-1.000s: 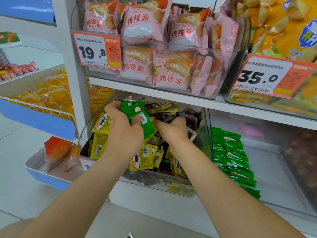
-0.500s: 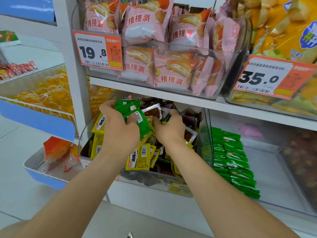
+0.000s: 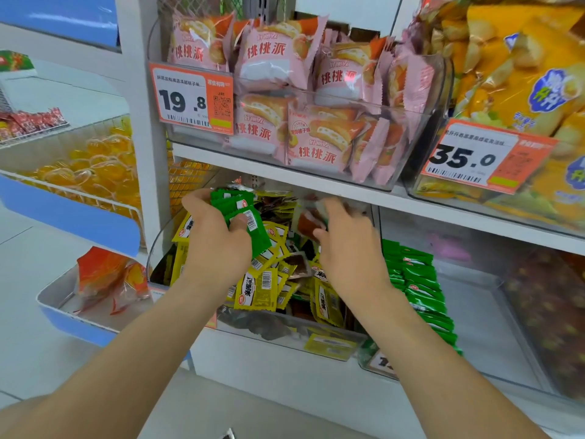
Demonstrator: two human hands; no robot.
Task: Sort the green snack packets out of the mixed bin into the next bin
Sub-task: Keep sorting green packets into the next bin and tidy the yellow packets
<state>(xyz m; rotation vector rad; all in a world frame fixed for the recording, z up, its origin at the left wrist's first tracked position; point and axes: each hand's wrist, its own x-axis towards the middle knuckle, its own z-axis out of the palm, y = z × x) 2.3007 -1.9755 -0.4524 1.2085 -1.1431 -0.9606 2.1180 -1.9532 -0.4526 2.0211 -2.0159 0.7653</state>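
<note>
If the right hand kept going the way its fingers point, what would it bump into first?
Likely the reddish-brown packet by the right hand, atop the pile in the mixed bin; blur hides whether they already touch.

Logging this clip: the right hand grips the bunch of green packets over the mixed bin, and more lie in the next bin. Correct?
No: in the head view the left hand grips the bunch of green packets over the mixed bin; more lie in the next bin.

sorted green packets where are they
Head view, right of centre: the green packets line the left side of the clear bin, next to the mixed bin.
</note>
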